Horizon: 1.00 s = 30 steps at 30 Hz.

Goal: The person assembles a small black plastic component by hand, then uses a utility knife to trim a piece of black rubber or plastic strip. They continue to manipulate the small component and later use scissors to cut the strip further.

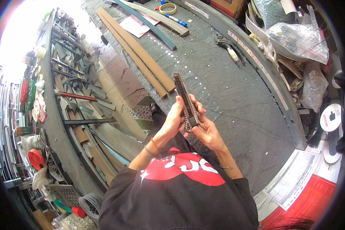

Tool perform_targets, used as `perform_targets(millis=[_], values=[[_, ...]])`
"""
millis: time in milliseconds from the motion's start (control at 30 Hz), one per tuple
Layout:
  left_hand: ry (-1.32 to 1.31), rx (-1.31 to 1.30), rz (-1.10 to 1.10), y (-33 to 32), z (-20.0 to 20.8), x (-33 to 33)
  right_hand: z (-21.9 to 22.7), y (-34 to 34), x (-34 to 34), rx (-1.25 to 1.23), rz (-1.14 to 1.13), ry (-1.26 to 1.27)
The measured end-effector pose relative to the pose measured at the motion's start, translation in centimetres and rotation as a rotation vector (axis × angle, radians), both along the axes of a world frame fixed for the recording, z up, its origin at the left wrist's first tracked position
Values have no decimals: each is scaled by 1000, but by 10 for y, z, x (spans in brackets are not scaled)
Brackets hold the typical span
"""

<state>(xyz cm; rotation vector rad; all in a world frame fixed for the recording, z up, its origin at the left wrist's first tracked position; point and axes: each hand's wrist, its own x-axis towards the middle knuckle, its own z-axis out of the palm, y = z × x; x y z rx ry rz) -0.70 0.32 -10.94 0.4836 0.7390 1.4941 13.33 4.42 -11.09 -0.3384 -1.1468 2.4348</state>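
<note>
In front of my chest I hold a utility knife (186, 101) with a long dark body and ribbed edges, its far end pointing away from me. My left hand (174, 118) is closed along its left side, the thumb lying up the edge. From the right, my right hand (208, 135) grips the near end, with its thumb by the ribbed slider and fingers behind the body. Whether any blade is out, I cannot tell. Two long brown strips (142, 51) lie side by side on the grey-topped bench (214, 88), just beyond the knife.
Pliers (229, 48), a blue marker (176, 20), a tape roll (167, 8) and a blue-grey strip (153, 28) lie farther off on the bench. Plastic-wrapped clutter (299, 38) crowds the right. At left stands a rack of offcuts (74, 80); papers (293, 178) lie near right.
</note>
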Motion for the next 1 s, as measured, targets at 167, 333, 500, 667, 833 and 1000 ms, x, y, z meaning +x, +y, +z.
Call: perform_targets(millis=[167, 333, 500, 667, 833, 1000], values=[[47, 2, -22, -5, -8, 0, 2, -6, -1, 64, 6, 5], [44, 95, -12, -7, -7, 5, 14, -14, 1, 8, -27, -5], [115, 110, 66, 0, -2, 4, 22, -13, -3, 60, -61, -31], [112, 91, 43, 6, -1, 3, 22, -7, 1, 47, -34, -38], [227, 140, 100, 5, -4, 13, 17, -13, 2, 73, -132, -80], [276, 103, 129, 3, -2, 15, 16, -18, 4, 53, -164, -68]])
